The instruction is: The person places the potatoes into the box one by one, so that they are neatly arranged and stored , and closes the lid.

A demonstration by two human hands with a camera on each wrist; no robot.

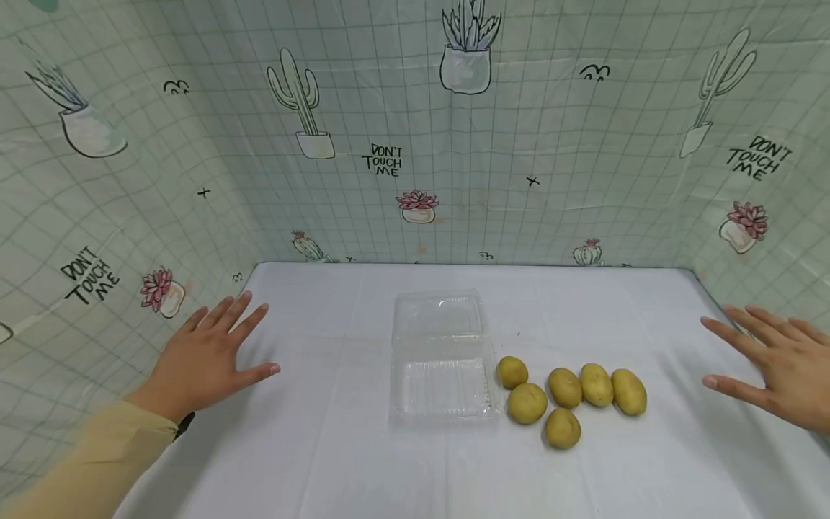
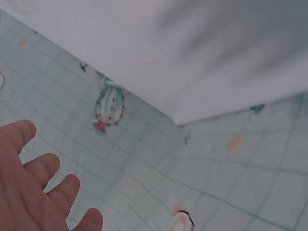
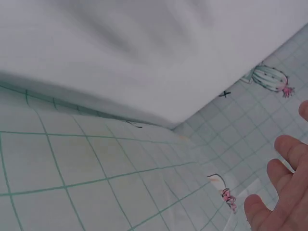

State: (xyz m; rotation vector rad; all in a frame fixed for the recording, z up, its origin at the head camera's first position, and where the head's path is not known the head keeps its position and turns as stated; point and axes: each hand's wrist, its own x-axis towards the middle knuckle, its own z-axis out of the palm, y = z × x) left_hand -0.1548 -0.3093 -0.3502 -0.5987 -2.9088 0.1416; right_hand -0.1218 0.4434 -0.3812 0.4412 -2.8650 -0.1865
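With fingers spread, the left hand (image 1: pixel 206 358) hovers over the left side of the white table and holds nothing. The right hand (image 1: pixel 787 360), also spread and holding nothing, is raised over the table's right side. A clear plastic container (image 1: pixel 444 389) lies with its lid (image 1: pixel 439 317) folded back behind it. Several yellow potatoes lie to its right, among them a front one (image 1: pixel 562 429) and a rightmost one (image 1: pixel 628 392). The wrist views show the left hand (image 2: pixel 36 185) and the right hand (image 3: pixel 284 187) at the frame edges, fingers apart.
A white cloth covers the table (image 1: pixel 350 461). Behind it and on both sides hangs a pale green checked curtain (image 1: pixel 493 151) with printed cacti and lettering. The potatoes are nearer the right hand than the left.
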